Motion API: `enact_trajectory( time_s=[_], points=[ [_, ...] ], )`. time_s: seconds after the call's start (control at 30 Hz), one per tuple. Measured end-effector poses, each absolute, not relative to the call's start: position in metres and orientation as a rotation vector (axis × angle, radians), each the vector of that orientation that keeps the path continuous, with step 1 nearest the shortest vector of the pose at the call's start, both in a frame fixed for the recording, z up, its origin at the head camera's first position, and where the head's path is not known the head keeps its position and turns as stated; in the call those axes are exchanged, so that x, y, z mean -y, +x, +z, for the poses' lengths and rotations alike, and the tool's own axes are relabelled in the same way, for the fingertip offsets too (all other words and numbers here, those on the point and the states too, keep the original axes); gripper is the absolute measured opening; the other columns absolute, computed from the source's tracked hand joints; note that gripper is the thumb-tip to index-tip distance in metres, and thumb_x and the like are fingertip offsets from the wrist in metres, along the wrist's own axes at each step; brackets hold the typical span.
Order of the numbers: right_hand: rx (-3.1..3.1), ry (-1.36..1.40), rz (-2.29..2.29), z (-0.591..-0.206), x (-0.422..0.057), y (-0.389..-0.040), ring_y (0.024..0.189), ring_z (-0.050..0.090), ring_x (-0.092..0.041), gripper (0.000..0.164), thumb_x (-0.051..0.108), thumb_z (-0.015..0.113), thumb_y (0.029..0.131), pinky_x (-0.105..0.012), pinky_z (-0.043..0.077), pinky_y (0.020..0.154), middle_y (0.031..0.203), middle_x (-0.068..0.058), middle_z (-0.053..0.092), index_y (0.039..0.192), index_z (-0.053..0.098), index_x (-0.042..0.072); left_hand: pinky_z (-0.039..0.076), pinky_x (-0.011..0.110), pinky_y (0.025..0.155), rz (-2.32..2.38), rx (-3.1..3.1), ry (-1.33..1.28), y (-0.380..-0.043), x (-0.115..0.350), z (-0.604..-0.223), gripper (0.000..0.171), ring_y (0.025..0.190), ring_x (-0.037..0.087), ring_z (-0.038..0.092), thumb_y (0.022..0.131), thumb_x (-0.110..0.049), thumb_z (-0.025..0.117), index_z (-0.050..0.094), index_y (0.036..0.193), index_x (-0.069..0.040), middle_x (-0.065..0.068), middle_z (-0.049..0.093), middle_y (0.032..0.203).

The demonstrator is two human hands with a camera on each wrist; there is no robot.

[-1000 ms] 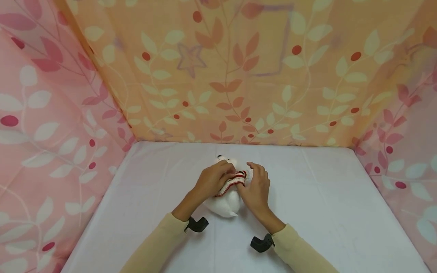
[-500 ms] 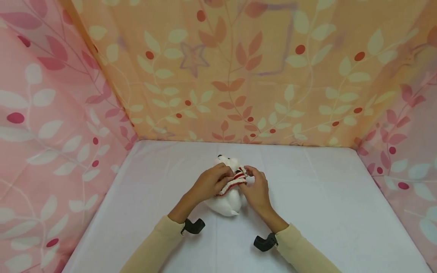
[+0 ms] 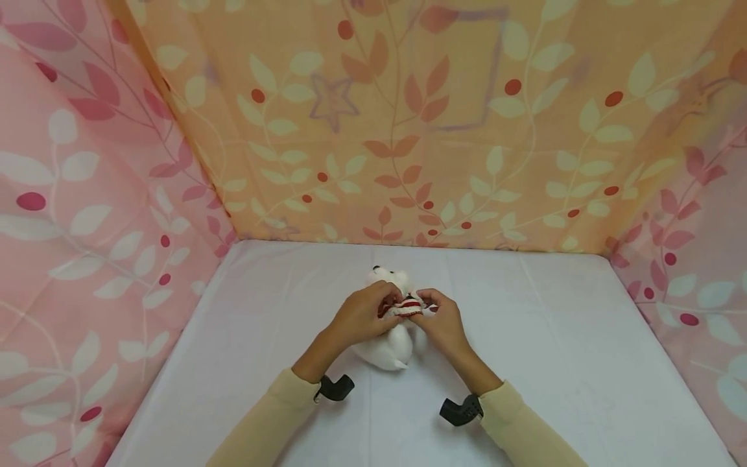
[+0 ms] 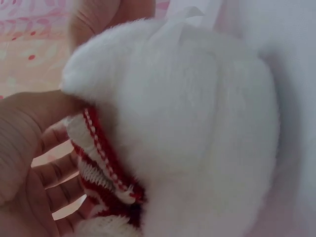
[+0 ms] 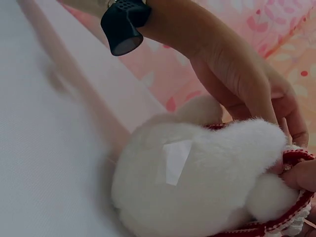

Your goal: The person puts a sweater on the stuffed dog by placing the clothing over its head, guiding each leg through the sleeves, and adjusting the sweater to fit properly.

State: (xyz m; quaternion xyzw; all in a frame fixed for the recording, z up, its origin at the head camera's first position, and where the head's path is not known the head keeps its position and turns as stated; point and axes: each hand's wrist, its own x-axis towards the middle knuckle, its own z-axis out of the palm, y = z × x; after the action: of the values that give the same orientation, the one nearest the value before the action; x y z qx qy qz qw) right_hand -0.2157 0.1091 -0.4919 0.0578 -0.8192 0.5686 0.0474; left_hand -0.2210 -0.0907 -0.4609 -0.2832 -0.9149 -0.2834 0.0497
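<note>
A white plush animal [image 3: 382, 353] lies on the white-covered table [image 3: 525, 363], between the two hands, its head and black nose toward the orange leaf-patterned curtain [image 3: 408, 130], its rounded rump toward the person; a red-and-cream striped knit sweater [image 3: 410, 306] sits round its upper body, bunched above the bare rump; the left hand [image 3: 364, 314] grasps the sweater, thumb at the red-edged hem and fingers curled behind the knit; the right hand [image 3: 443, 321] pinches the sweater's other side, thumb at the hem; a white tag [image 5: 177, 162] shows on the plush fur; a black wrist camera [image 3: 337, 388] juts from the left cream sleeve [image 3: 274, 415], another from the right.
</note>
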Motion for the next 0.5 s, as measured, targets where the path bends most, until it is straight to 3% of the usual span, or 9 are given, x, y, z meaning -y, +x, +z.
enact_trajectory(
  time_s=[0.23, 0.5],
  points=[
    [2.449, 0.199, 1.606, -0.495, -0.108, -0.215, 0.089, 0.057, -0.020, 0.030, -0.001, 0.083, 0.076, -0.034, 0.043, 0.076, 0.096, -0.005, 0.070, 0.103, 0.073, 0.006, 0.043, 0.026, 0.064, -0.633, 2.809, -0.825, -0.224, 0.082, -0.465, 0.038, 0.076, 0.007, 0.050, 0.081, -0.028, 0.087, 0.062, 0.108, -0.024, -0.010, 0.055, 0.094],
    [2.310, 0.324, 1.374, -0.497, -0.106, -0.210, 0.083, 0.059, -0.020, 0.027, -0.006, 0.085, 0.071, -0.042, 0.047, 0.073, 0.085, -0.004, 0.070, 0.093, 0.077, 0.005, 0.041, 0.024, 0.062, -0.658, 2.753, -0.795, -0.225, 0.076, -0.471, 0.035, 0.073, 0.008, 0.049, 0.078, -0.022, 0.089, 0.064, 0.103, -0.021, -0.008, 0.054, 0.089]
  ],
)
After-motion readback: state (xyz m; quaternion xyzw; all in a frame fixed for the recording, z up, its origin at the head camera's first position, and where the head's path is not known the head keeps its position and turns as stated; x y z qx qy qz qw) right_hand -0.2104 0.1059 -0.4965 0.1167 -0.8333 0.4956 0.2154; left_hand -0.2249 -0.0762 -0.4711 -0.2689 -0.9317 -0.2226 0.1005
